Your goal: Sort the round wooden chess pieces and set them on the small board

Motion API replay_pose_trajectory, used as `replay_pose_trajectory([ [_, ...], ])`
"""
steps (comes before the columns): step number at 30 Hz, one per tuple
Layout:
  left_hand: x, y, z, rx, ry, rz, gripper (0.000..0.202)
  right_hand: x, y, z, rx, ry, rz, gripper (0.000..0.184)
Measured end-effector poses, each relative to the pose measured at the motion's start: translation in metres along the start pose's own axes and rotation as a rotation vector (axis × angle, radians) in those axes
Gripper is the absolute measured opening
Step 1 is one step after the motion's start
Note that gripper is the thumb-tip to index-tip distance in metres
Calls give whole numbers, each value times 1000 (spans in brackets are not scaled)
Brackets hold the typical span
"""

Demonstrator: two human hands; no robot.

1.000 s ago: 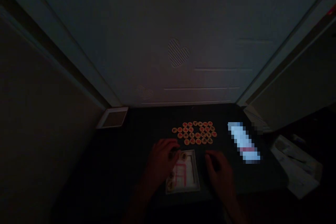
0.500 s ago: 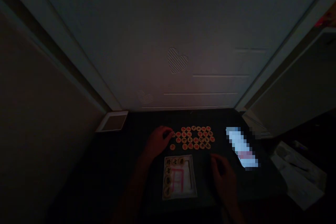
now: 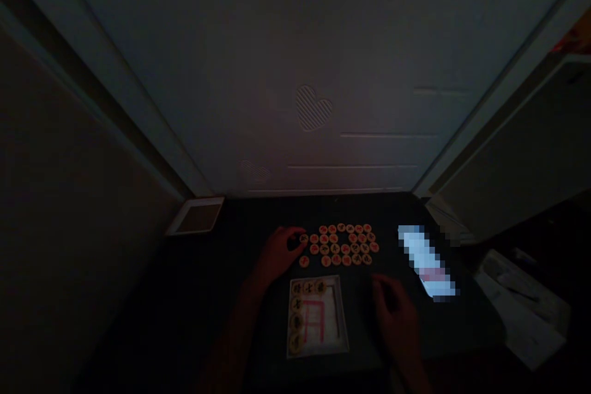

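Observation:
My left hand [image 3: 276, 253] rests on the dark table at the left end of a group of round Chinese chess pieces [image 3: 335, 249]. Its thumb and forefinger close around the edge of a chess piece [image 3: 303, 238] with a dark character. Below that piece lies a single red-marked piece [image 3: 303, 261]. My right hand [image 3: 394, 311] lies curled on the table, right of a shallow square box [image 3: 345, 345]; nothing shows in its fingers. Larger dark-marked pieces [image 3: 296, 322] line the box's left and upper sides, beside a pink figure.
A lit phone [image 3: 425, 261], blurred out, lies to the right of the pieces. At the table's back left is a pale-rimmed tray [image 3: 220, 202]. A white door panel [image 3: 258, 104] with heart reliefs rises behind. A pale box [image 3: 530, 332] sits lower right, beyond the table.
My left fingers have shifted slightly, so more of the chess piece beside them shows. The whole view has moved a little; my right hand stays curled in its place.

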State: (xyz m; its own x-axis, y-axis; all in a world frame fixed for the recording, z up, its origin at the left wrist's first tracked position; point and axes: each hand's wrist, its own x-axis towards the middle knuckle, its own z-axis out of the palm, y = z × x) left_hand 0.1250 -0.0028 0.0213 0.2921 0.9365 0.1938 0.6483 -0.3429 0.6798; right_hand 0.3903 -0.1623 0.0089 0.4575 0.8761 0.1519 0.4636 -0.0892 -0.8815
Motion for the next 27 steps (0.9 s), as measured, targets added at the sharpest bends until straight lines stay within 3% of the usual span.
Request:
replay_pose_trajectory([
  [14,0,6,-5,9,-27,5,22,0,0,0,-9,-20,5,31],
  [21,-1,7,-7,24,-27,9,30,0,-1,-1,-22,-19,-3,32],
  [27,-5,22,-16,19,-31,84,22,0,-1,0,-23,-5,-9,32],
])
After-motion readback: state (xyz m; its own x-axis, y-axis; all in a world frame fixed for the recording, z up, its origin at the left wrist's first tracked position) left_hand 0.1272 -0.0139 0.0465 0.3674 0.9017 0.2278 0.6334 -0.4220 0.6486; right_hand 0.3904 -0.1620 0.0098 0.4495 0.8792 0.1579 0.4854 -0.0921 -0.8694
